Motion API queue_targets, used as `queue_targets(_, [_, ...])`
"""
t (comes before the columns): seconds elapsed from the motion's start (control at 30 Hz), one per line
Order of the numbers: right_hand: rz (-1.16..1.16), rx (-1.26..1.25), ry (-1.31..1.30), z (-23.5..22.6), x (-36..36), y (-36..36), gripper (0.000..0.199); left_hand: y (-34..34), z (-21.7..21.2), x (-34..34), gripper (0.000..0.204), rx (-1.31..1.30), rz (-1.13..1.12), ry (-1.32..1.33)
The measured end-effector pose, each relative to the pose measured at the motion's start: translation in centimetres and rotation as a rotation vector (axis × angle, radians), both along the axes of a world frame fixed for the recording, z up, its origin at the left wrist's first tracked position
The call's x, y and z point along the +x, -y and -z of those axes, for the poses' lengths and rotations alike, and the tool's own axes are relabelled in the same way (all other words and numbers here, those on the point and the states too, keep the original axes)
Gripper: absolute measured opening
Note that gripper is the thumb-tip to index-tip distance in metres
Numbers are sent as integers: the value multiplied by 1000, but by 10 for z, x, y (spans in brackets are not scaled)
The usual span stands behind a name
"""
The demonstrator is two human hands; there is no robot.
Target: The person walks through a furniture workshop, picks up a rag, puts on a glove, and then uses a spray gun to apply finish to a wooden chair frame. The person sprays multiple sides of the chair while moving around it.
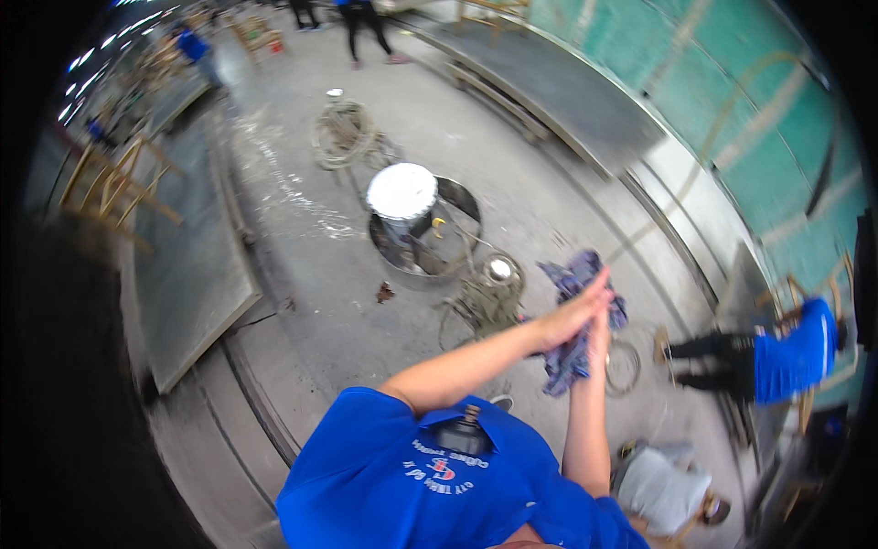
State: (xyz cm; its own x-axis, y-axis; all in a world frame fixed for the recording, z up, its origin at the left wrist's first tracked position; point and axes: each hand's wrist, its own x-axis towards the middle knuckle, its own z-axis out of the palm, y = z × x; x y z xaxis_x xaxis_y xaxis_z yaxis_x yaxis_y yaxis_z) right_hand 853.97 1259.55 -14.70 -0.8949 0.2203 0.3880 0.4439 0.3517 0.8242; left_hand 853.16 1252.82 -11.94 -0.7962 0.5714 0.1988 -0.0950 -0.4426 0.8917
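A crumpled purple-blue patterned cloth (564, 368) is pressed between my two hands, out in front of my chest. My left hand (569, 320) lies against it from the left, fingers stretched and slanting up to the right. On the other side, my right hand (598, 339) meets the left one, palm facing palm. Folds of the cloth stick out above the fingers and hang below the wrists. Most of the right hand's fingers hide behind the left hand. Beyond the cloth, a coil of hose with a silver-topped pot (498, 268) sits on the floor.
A white-lidded drum (402, 190) stands in a round metal tub (471, 206), with coiled hose (343, 133) behind. Low grey platforms (197, 274) flank the floor, wooden frames on the left one. A blue-shirted person (796, 352) and a grey-shirted person (663, 489) are at right.
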Motion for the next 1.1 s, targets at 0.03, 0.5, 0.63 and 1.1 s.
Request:
queue_targets(0.03, [77, -649, -262, -1, -3, 6, 65, 2, -1, 1, 78, -71, 98, 228])
queue_targets(0.5, [-91, -3480, -752, -32, 15, -33, 56, 40, -11, 27, 80, 564, 319, 415])
queue_targets(0.63, [-31, -3380, -773, -26, -7, -55, 57, 40, 10, 46, 84, -258, -420, -707])
queue_targets(1.1, [387, -3101, 144, 38, 40, -35, 72, 99, 183, -44, 52, -622, -938, 125])
